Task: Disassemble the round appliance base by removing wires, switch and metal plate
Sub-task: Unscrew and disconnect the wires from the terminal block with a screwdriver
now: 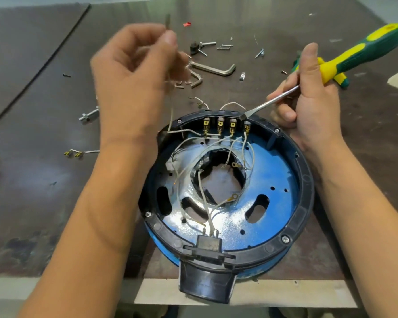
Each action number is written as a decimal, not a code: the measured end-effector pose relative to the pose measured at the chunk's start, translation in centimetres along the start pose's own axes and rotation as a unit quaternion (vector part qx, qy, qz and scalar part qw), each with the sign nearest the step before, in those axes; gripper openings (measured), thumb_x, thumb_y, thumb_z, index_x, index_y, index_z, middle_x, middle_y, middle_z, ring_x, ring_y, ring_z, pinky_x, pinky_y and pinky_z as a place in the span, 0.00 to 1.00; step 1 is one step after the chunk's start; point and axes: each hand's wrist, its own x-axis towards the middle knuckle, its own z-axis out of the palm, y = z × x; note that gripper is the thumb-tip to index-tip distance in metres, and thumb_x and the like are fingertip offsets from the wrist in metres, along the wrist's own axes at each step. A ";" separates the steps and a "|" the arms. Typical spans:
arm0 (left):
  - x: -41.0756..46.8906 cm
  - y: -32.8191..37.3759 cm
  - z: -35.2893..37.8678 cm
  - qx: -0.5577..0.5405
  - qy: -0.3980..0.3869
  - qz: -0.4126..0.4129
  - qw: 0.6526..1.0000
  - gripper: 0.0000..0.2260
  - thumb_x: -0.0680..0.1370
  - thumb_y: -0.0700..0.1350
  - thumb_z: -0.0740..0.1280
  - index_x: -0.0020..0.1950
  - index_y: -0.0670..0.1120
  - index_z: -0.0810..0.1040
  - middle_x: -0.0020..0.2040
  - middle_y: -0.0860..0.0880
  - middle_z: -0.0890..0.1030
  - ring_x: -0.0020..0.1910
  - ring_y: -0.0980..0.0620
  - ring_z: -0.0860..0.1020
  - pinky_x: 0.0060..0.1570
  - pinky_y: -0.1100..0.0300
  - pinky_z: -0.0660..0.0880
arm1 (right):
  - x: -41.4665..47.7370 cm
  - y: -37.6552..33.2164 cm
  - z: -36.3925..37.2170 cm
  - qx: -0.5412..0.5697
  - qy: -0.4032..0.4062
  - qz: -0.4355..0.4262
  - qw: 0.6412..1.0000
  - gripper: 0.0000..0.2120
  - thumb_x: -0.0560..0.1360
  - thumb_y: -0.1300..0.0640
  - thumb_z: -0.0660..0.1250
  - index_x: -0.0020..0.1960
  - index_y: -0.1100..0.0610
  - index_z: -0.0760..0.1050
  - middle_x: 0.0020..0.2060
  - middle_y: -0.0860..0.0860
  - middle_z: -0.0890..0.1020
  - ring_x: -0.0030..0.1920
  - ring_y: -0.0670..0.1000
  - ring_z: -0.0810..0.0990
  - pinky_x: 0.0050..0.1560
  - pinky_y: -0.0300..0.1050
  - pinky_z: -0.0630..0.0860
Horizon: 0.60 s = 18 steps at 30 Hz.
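The base [306, 180] sits open side up at the near edge of the table [44, 111], black rim all round and the blue plate [276, 166] seated inside it. The left hand [136, 72] is up above the base's far-left side, thumb and fingertips pinching a thin white lead [171, 115]. It is blurred, and the lead drops from the pinch to the rim. The right hand [313, 92] is just beyond the base's far-right rim, fingers wrapped round the shaft of a screwdriver [363, 51]. The yellow-and-green handle sticks out away from the base, and the flat tip is down at the rightmost terminal of the switch [226, 125], a row of four brass tabs under the far rim. Inside, white wires [207, 161] loop from those tabs across the plate's centre hole to a black socket [209, 243] at the near rim. Beyond the base lie hex keys [216, 70] and a scatter of screws [224, 47]. A bolt [89, 115] lies to its far left, and directly left a cut piece [78, 153] with brass ends.
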 end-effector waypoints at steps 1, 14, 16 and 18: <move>0.2 0.3 -0.4 -0.043 0.017 -0.009 0.999 0.01 0.81 0.38 0.67 0.50 0.43 0.78 0.38 0.47 0.82 0.37 0.49 0.80 0.43 0.55 0.79 | 0.0 0.0 0.0 0.006 0.002 -0.001 1.000 0.27 0.86 0.44 0.59 0.31 0.55 0.68 0.26 0.54 0.82 0.18 0.46 0.64 0.25 0.33 0.57; 0.3 0.4 -0.5 -0.129 -0.095 -0.137 0.978 0.02 0.81 0.40 0.67 0.49 0.45 0.78 0.42 0.48 0.83 0.42 0.49 0.84 0.40 0.58 0.80 | 0.1 -0.1 -0.1 0.020 0.011 -0.002 1.000 0.26 0.86 0.44 0.60 0.32 0.55 0.67 0.27 0.55 0.82 0.17 0.46 0.62 0.25 0.35 0.55; 0.4 0.6 -0.7 -0.096 -0.096 -0.099 0.986 0.02 0.80 0.40 0.68 0.49 0.45 0.79 0.41 0.49 0.83 0.40 0.49 0.83 0.39 0.59 0.79 | 0.0 -0.1 -0.1 0.019 0.010 -0.002 1.000 0.26 0.86 0.44 0.60 0.32 0.55 0.67 0.27 0.55 0.82 0.17 0.46 0.63 0.24 0.35 0.56; 0.9 0.4 -1.3 -0.062 -0.091 -0.046 0.993 0.01 0.80 0.40 0.69 0.49 0.45 0.79 0.41 0.48 0.83 0.40 0.48 0.82 0.40 0.58 0.78 | 0.0 0.0 -0.1 0.019 0.011 -0.002 1.000 0.25 0.86 0.44 0.60 0.33 0.55 0.67 0.27 0.55 0.82 0.17 0.46 0.63 0.24 0.34 0.56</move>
